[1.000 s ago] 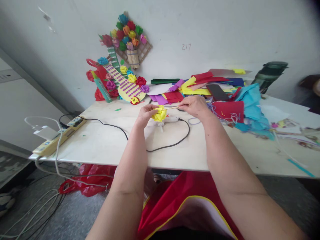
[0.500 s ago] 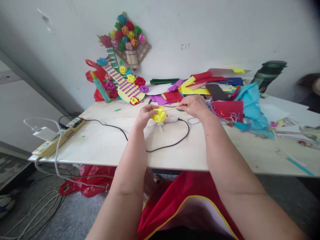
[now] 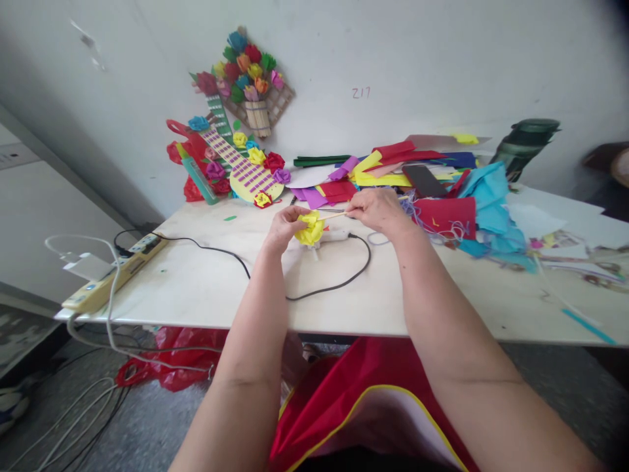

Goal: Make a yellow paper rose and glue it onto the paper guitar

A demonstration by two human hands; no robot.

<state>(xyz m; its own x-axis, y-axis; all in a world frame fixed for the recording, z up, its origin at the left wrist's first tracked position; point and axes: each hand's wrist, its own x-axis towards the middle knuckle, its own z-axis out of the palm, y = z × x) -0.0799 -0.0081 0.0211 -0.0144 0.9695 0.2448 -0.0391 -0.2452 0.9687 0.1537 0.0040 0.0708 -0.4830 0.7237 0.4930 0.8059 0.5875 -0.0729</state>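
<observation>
Between the thumb and fingers of my left hand [image 3: 287,226] is a yellow paper flower [image 3: 310,229], held above the table. My right hand [image 3: 374,208] is closed on a thin wooden stick [image 3: 334,216], whose left end touches the flower's petals. Whether the tip goes into the petals I cannot tell. Just under the flower lies a white glue gun [image 3: 338,235] with a black cord [image 3: 366,262], partly hidden by the flower and my left hand.
Coloured paper [image 3: 388,167], a dark phone [image 3: 423,180] and blue crepe paper [image 3: 489,203] are piled behind my right hand. A flower-decorated paper guitar [image 3: 250,180] leans at the back left. A power strip [image 3: 118,275] lies at the left edge. A dark bottle [image 3: 528,144] stands back right.
Both hands keep the same hold on the flower and the stick. The whole view has shifted slightly, and the hands have barely moved.
</observation>
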